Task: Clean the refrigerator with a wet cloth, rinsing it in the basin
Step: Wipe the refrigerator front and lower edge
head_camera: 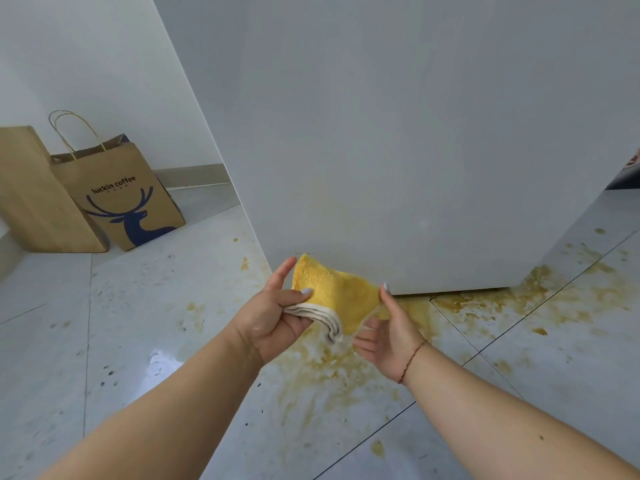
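Yellow-brown splatter (349, 368) stained the glossy tiled floor (138, 306) under the white refrigerator (398, 150); two kraft paper bags (104, 199) stood by the wall. Both grips, left hand (273, 317) and right hand (388, 330), pinched the folded, fluffy yellow cloth (336, 292) before the refrigerator's bottom edge.

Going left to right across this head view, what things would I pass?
Plain paper bag → deer-printed coffee bag → left hand → yellow cloth → right hand, all before the white refrigerator.
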Tool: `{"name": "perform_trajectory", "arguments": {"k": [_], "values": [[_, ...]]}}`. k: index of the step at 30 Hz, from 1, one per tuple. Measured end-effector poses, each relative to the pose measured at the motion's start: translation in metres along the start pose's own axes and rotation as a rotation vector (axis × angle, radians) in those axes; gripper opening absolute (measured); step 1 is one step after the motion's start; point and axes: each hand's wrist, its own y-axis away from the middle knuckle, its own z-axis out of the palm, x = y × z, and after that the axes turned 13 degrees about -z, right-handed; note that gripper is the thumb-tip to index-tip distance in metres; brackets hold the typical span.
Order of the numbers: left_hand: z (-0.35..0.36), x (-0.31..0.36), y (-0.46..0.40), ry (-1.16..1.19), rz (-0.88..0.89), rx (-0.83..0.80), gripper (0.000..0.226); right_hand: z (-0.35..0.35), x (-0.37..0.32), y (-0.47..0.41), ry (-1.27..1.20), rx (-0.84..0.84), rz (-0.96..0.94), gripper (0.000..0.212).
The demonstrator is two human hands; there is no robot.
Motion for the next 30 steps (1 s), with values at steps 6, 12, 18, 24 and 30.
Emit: {"name": "perform_trajectory", "arguments": {"k": [6, 12, 18, 24, 30], "values": [[-0.024, -0.011, -0.004, -0.028, -0.079, 0.085, 0.074, 0.006, 0.001, -0.009, -0.175, -0.071, -0.142, 0.025], [-0.050, -0.031, -0.019, -0.023, -0.225, 0.375, 0.021, 0.012, 0.033, -0.024, 0.108, -0.015, -0.019, 0.030], [-0.065, -0.016, -0.039, 0.194, -0.303, 0.344, 0.033, 0.023, 0.040, -0.066, 0.101, 0.028, -0.003, 0.026], [-0.080, -0.006, -0.070, 0.264, -0.337, 0.364, 0.027, 0.032, 0.052, -0.115, 0.181, 0.078, 0.100, 0.040], [-0.098, -0.004, -0.116, 0.253, -0.302, 0.421, 0.031, 0.037, 0.059, -0.150, 0.004, 0.179, 0.213, 0.014]]}}
